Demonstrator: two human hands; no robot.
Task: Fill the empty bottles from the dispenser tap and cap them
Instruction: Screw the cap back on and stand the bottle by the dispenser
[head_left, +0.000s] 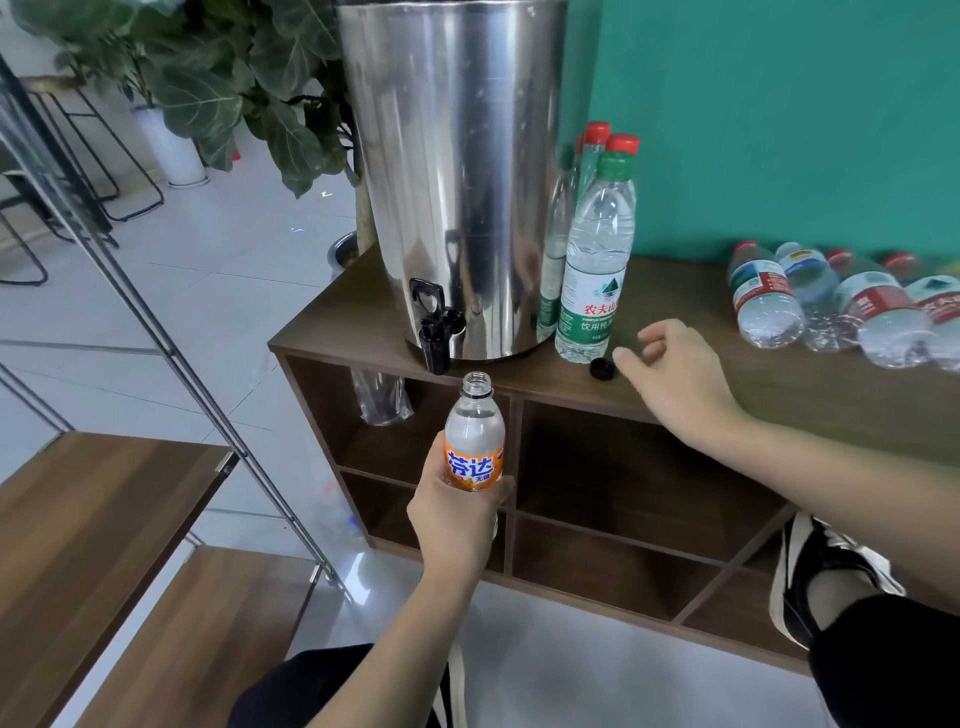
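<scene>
Teal wall behind, wooden table (779, 395) ahead. Your left hand (457, 525) grips the uncapped orange bottle (474, 441), nearly full, just below the tap (434, 332). Your right hand (670, 371), fingers loosely curled and empty, reaches for the black cap (602, 368). Tilt the bottle and it likely spills.

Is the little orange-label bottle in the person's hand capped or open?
Open. The orange-label bottle shows a bare neck, and a black cap lies on the cabinet top beside the right hand.
</scene>
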